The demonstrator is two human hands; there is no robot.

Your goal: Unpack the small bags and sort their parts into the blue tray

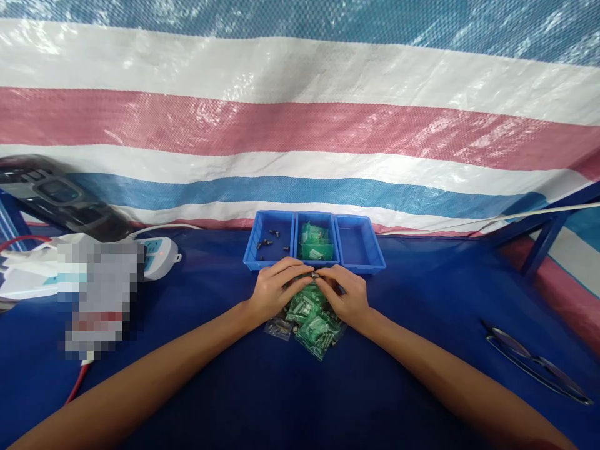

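Note:
My left hand (272, 292) and my right hand (350, 297) meet in front of three blue bins. Between their fingertips is a small metal piece (314, 275), too small to make out fully. Just below lies a pile of green plastic bags (317, 330) with small metal hardware inside, and a clear bag (279, 329) at its left edge. Beyond my left hand, a few dark screws lie in the left bin (252, 247). Green bags (316, 251) lie in the middle bin (315, 217). The right bin (359, 240) shows a bare floor.
A blue table (225, 387) carries everything. On the left are a white power strip (162, 257), cables and a blurred-out object (100, 294); behind them is a dark packaged item (56, 194). Eyeglasses (534, 359) lie at right. A striped plastic sheet (300, 125) hangs behind the bins.

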